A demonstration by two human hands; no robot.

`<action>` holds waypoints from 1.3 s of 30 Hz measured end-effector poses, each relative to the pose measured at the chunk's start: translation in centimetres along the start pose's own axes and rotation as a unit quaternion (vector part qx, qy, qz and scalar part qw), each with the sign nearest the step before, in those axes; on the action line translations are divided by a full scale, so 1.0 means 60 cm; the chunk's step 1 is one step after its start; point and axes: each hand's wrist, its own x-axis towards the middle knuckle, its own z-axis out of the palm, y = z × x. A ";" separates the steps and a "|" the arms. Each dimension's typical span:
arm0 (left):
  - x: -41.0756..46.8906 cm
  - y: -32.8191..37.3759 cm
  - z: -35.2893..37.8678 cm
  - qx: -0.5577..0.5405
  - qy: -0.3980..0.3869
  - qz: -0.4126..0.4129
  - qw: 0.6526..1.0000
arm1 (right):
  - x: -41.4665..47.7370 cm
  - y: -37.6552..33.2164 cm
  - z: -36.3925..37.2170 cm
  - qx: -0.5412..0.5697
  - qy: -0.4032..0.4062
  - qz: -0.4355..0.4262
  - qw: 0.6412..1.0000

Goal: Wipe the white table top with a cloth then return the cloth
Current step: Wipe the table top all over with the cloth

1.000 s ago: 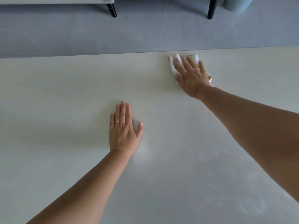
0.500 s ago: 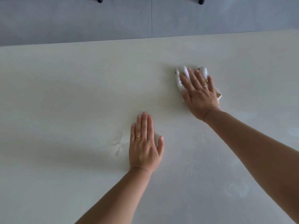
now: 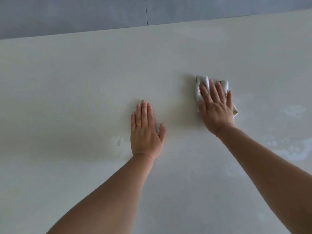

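Observation:
The white table top [image 3: 76, 85] fills most of the view. A small white cloth [image 3: 205, 82] with a yellowish print lies bunched on it at centre right. My right hand [image 3: 215, 107] presses flat on the cloth, fingers spread, covering most of it; only the far edge and a corner by the little finger show. My left hand [image 3: 145, 130] lies palm down on the bare table to the left of the cloth, fingers together, holding nothing.
The table's far edge [image 3: 152, 26] runs across the top, with grey tiled floor [image 3: 84, 12] beyond it. Faint damp smears [image 3: 293, 149] mark the table surface at the right.
My right hand has drawn the cloth back from the far edge toward me. The left hand stays flat on the table. The view has tipped down, so the furniture legs are gone.

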 end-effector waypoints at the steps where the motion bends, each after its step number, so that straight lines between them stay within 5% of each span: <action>1: -0.002 0.001 0.000 -0.002 -0.001 -0.002 1.000 | -0.007 -0.015 0.005 0.021 0.007 0.063 0.998; 3: -0.004 0.003 -0.002 -0.012 -0.002 -0.003 1.000 | -0.048 -0.083 0.025 0.030 0.015 0.094 0.995; 8: -0.025 0.002 -0.015 -0.022 0.000 -0.002 1.000 | -0.143 -0.086 0.036 -0.048 -0.032 -0.196 0.979; 10: -0.078 0.004 -0.013 -0.031 0.017 0.006 0.999 | -0.128 -0.018 0.023 -0.059 -0.020 -0.143 0.988; 12: -0.149 0.011 -0.004 -0.049 0.010 0.025 0.998 | -0.116 0.013 0.017 -0.003 -0.007 0.005 1.000; 15: -0.214 0.020 0.014 -0.050 -0.019 0.037 0.998 | -0.149 -0.064 0.042 0.039 0.021 0.115 0.992; 18: -0.215 0.018 0.019 -0.015 -0.018 0.027 0.999 | -0.232 -0.134 0.074 0.005 -0.005 -0.052 0.999; 21: -0.213 0.016 0.019 -0.023 -0.017 0.037 0.999 | -0.258 -0.059 0.060 -0.047 -0.024 -0.167 0.985; 24: -0.214 0.017 0.021 -0.025 -0.014 0.035 0.999 | -0.242 0.049 0.030 -0.023 -0.006 -0.025 0.999; 27: -0.213 0.020 0.019 -0.032 -0.002 0.034 0.999 | -0.259 0.002 0.044 0.037 0.011 0.140 0.989; 30: -0.213 0.020 0.015 -0.039 0.004 0.032 0.999 | -0.342 -0.111 0.086 0.019 0.011 -0.011 1.000; 33: -0.216 0.021 0.019 -0.046 0.012 0.033 0.998 | -0.362 -0.059 0.077 -0.035 -0.023 -0.186 0.982; 35: -0.217 0.021 0.022 -0.049 0.018 0.034 0.998 | -0.338 0.012 0.058 -0.060 -0.028 -0.147 0.987; 39: -0.217 0.022 0.024 -0.042 0.026 0.031 0.998 | -0.333 0.002 0.063 0.047 0.005 0.107 0.993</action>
